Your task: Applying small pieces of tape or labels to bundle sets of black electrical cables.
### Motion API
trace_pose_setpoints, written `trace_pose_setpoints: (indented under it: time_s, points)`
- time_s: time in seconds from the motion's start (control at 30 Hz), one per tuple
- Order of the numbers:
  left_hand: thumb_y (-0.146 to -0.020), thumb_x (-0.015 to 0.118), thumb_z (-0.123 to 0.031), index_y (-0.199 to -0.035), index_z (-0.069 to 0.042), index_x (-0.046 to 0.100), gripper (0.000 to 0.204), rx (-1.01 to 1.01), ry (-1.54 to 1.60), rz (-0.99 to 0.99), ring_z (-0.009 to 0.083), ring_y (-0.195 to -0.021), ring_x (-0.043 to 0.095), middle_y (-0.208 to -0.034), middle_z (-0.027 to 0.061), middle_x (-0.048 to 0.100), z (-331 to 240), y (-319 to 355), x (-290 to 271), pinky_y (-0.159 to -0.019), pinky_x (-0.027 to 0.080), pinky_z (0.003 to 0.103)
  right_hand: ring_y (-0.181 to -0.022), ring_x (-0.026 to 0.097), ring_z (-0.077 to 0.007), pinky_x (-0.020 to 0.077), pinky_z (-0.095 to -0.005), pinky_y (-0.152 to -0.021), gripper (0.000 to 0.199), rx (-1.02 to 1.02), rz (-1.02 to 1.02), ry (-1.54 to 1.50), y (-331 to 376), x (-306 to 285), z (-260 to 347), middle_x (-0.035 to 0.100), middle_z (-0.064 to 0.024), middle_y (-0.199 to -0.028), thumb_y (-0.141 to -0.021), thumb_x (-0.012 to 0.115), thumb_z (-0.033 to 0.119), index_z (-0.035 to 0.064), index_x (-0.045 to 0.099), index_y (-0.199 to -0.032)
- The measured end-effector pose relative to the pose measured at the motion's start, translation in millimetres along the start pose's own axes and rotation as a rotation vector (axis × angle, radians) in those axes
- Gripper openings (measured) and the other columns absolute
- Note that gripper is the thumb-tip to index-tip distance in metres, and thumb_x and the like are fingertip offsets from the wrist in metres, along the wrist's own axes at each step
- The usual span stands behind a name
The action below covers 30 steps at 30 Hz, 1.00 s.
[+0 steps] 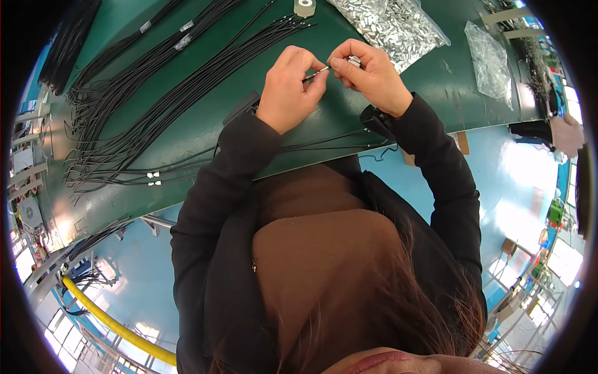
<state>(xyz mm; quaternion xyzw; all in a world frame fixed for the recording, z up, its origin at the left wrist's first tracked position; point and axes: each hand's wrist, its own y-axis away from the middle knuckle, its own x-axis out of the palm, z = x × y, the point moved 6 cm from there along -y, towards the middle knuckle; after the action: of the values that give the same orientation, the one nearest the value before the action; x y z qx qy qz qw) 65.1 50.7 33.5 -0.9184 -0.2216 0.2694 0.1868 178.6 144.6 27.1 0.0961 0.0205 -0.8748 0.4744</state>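
Note:
Over the green table (218, 93), my left hand (288, 90) is closed in a pinch on a thin black cable (316, 74), its end pointing toward the other hand. My right hand (377, 78) is also closed. Small silvery metal pieces (354, 61) show between its curled fingers, and its thumb and forefinger meet close to the cable's tip. What lies exactly at that tip is too small to make out. Just beyond my right hand lies a clear plastic bag (405, 37) full of similar silvery pieces.
Long bundles of black cables (180, 93) cover the left of the table. A tape roll (304, 7) sits at the far edge of view. A crumpled clear bag (489, 62) lies at the right. Loose cables (324, 144) run along the near edge. Another person's sleeve (565, 134) shows far right.

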Motion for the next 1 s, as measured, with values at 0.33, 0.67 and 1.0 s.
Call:
trace_pose_setpoints:
  time_s: [0.33,0.67,1.0]
  points:
    - [-0.081,0.066,-0.008,-0.085,-0.004,0.06,0.008,-0.202,-0.41,0.28,0.0225,-0.072,0.056,-0.08,0.0074,0.056,36.9,70.0,-97.9,-0.063,0.046,0.032,-0.057,0.038,-0.0014,0.0288,-0.0171,-0.049,0.011,0.154,-0.084,0.045,16.8,-38.0,-54.9,0.047,0.006,-0.069,-0.095,0.054,0.018,0.0075,0.057,-0.093]
    - [-0.077,0.069,-0.008,-0.082,-0.006,0.068,0.005,-0.386,-0.778,0.252,0.0263,-0.082,0.058,-0.081,0.0064,0.06,84.1,145.5,-255.9,-0.069,0.047,0.034,-0.057,0.038,-0.0012,0.0288,-0.0173,-0.05,0.005,0.19,0.015,0.237,35.1,-45.7,-89.3,0.048,0.005,-0.07,-0.092,0.053,0.01,0.0065,0.055,-0.089]
    - [-0.078,0.068,-0.01,-0.079,-0.005,0.068,0.005,-0.503,-0.738,0.397,0.0276,-0.079,0.059,-0.078,0.0084,0.059,90.5,159.9,-278.8,-0.068,0.048,0.035,-0.063,0.045,-0.0067,0.0379,-0.0234,-0.056,0.007,0.147,0.241,0.495,71.0,-38.6,-63.1,0.048,0.0018,-0.068,-0.089,0.053,0.006,0.0014,0.054,-0.084]
